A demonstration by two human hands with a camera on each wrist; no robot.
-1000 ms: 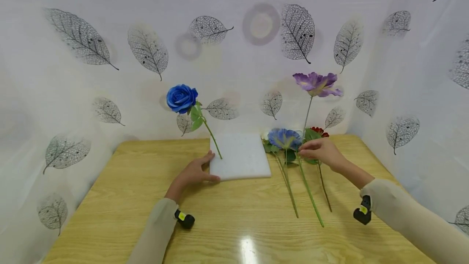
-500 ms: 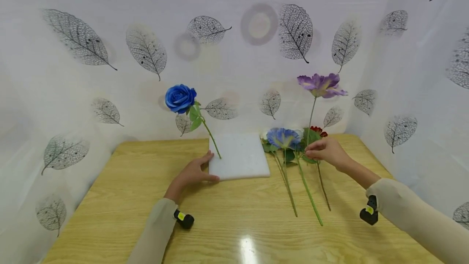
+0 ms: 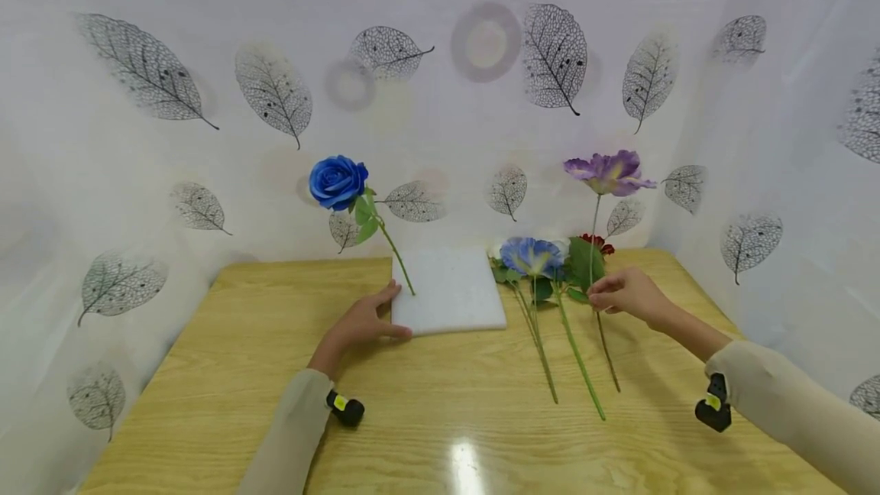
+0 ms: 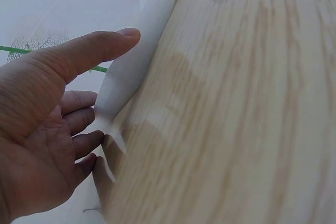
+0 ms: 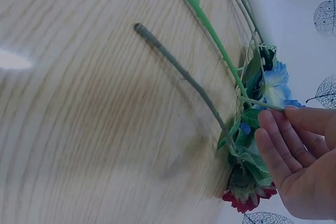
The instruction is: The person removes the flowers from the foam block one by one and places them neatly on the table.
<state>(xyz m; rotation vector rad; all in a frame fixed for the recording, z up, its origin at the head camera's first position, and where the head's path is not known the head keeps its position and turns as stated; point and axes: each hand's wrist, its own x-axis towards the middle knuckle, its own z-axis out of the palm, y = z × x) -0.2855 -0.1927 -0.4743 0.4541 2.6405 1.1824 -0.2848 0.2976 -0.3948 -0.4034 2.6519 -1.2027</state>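
In the head view my right hand (image 3: pixel 629 296) pinches the stem of a purple artificial flower (image 3: pixel 612 174), which stands nearly upright above the other flowers. The stem's lower end shows beyond the fingertips in the right wrist view. My left hand (image 3: pixel 360 323) rests against the left edge of a white foam board (image 3: pixel 454 296), its thumb stretched along the front edge in the left wrist view. A blue artificial rose (image 3: pixel 337 183) leans left, its stem's foot in the left part of the board.
Right of the board, a light-blue flower (image 3: pixel 532 258), a red flower (image 5: pixel 247 199) and a green stem (image 3: pixel 577 361) lie on the wooden table (image 3: pixel 412 418). A white flower is partly hidden there. A leaf-print curtain (image 3: pixel 440 121) hangs behind.
My right hand has moved right and slightly down with the purple flower, away from the light-blue flower. The left hand, board and rose have stayed put.
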